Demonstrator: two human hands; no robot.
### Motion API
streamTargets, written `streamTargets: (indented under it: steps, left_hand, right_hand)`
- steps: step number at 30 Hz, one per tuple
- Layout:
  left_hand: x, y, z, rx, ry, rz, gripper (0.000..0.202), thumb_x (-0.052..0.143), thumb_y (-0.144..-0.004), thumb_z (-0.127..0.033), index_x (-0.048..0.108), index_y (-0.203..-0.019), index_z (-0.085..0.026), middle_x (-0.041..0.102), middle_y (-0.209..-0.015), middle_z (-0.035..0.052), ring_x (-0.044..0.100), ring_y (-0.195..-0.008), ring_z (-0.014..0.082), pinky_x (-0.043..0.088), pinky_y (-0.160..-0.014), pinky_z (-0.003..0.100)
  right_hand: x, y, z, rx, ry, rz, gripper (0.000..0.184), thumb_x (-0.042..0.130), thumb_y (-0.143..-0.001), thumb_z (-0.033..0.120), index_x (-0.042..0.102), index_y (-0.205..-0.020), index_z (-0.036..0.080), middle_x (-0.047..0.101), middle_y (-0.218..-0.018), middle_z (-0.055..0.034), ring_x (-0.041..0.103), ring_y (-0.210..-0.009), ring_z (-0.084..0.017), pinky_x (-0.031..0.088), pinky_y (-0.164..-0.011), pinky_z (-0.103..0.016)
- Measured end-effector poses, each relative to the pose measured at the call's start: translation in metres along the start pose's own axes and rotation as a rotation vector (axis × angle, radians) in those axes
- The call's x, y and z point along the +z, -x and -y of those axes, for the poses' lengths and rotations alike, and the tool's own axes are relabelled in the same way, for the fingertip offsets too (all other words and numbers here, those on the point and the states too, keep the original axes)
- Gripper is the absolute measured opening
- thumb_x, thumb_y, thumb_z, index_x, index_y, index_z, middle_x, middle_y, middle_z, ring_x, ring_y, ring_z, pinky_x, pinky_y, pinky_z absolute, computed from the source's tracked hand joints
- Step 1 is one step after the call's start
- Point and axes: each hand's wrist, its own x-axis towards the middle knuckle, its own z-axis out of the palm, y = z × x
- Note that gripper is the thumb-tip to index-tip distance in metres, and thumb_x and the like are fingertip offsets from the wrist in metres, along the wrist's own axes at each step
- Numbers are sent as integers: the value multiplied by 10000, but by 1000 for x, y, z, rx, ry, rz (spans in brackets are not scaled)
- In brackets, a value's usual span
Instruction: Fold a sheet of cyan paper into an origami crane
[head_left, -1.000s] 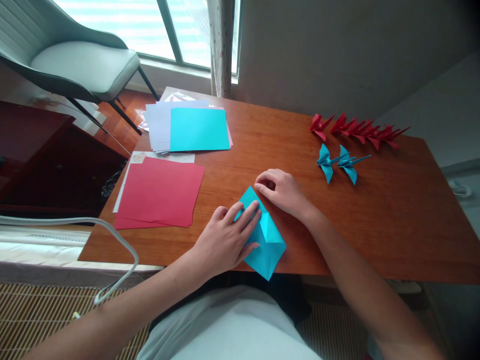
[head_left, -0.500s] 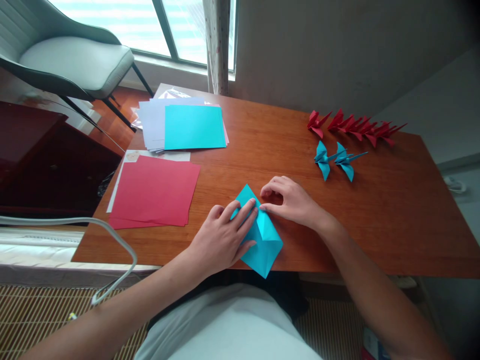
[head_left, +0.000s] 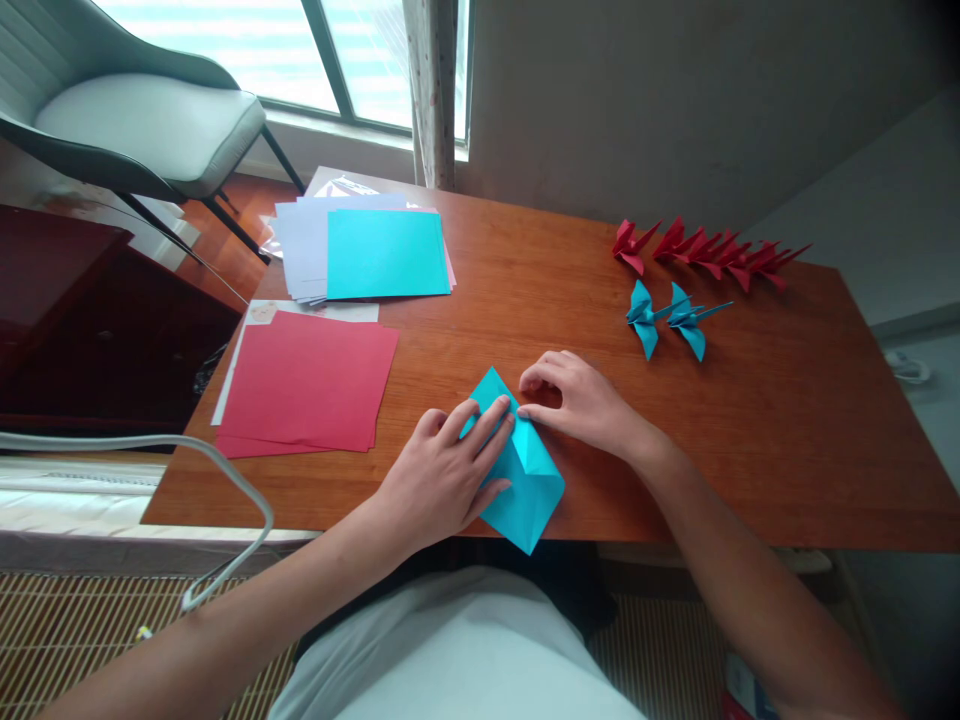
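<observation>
Resting the left hand [head_left: 454, 465] on folded blue paper [head_left: 528, 498]

See a brown wooden table [head_left: 487, 290] spanning the scene from left to right. Note a chair [head_left: 142, 130] with a pale seat at far left, beside a bright window [head_left: 364, 60]. Find red sheets [head_left: 307, 380] on the left part of the table, overlapping a white sheet [head_left: 349, 312]. Find, farther off, blue sheets [head_left: 386, 255] lying on top of pale sheets [head_left: 300, 240].

Look to the middle of the table's near edge for the folded blue paper, pointing one corner far and another slightly over that edge. Notice the left hand laid flat across its left part, fingers extended and slightly spread. See the right hand [head_left: 577, 400] just to the right, fingers curled, thumb stretched toward the paper's right edge, leaving a gap between thumb and forefinger. Cannot tell whether that thumb tip touches the paper.

Spot red paper birds [head_left: 705, 252] at far right, mostly set in a close row, with one slightly apart at the left end. Find two blue paper birds [head_left: 643, 320] just nearer, side by side.
</observation>
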Motion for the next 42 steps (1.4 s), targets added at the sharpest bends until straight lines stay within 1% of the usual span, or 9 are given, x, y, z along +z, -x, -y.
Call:
streamTargets:
  steps: [7,14,18,25,30,35,38,40,42]
  left_hand:
    - [0,0,0,-3,3,4,624,329,-1036,-523,440,-1532,-163,373,-1639,63,417,-1278,314,361,-896,447]
    - [-1,0,0,3,-1,9,622,336,-1032,-524,450,-1528,-168,338,-1656,58,413,-1286,319,366,-894,447]
    - [1,0,1,4,6,11,624,337,-1031,-525,449,-1529,-167,365,-1643,60,411,-1283,320,366,-901,449]
    - [-1,0,1,6,19,25,615,358,-1028,-515,443,-1535,-179,365,-1642,67,412,-1284,319,373,-900,445]
    - [1,0,1,7,22,29,617,335,-1032,-518,440,-1537,-180,345,-1651,74,406,-1291,326,369,-902,450]
    - [1,0,2,9,21,33,609,324,-1038,-512,438,-1534,-177,338,-1654,79,417,-1280,320,367,-892,445]
    - [0,0,2,7,21,27,608,319,-1039,-515,444,-1530,-179,343,-1652,75,422,-1278,319,365,-888,444]
    - [1,0,1,5,20,26,608,312,-1040,-516,449,-1527,-179,344,-1652,74,420,-1283,320,362,-892,446]
    - [1,0,1,2,21,22,607,306,-1042,-515,450,-1528,-181,350,-1649,72,416,-1289,318,361,-896,446]
  right_hand:
    - [9,-5,-1,47,9,-66,123,751,-857,281,648,-827,221,658,-850,-11,574,-847,-188,433,-748,-316]
    - [14,-8,-1,64,44,-109,174,729,-889,319,632,-779,225,665,-820,-17,570,-847,-201,430,-761,-332]
    - [19,-14,0,72,93,-143,183,699,-916,326,623,-783,227,663,-828,-19,563,-857,-207,422,-760,-337]
    - [20,-33,1,44,159,-138,182,650,-958,356,618,-826,234,672,-878,-29,564,-886,-214,407,-733,-338]
    - [18,-51,0,22,194,-124,166,659,-953,361,622,-846,240,686,-901,-28,565,-904,-218,382,-683,-334]
    - [19,-67,-4,9,192,-134,174,651,-958,371,618,-853,236,686,-912,-26,569,-899,-215,381,-692,-332]
    - [19,-65,-6,-20,172,-145,170,642,-963,355,612,-853,228,674,-896,-24,566,-888,-209,397,-730,-331]
    - [17,-57,-7,-42,154,-138,171,628,-970,351,608,-856,224,664,-893,-28,564,-885,-205,409,-760,-329]
    - [14,-45,-8,-48,126,-111,192,641,-960,381,604,-857,224,655,-889,-29,568,-877,-202,420,-770,-326]
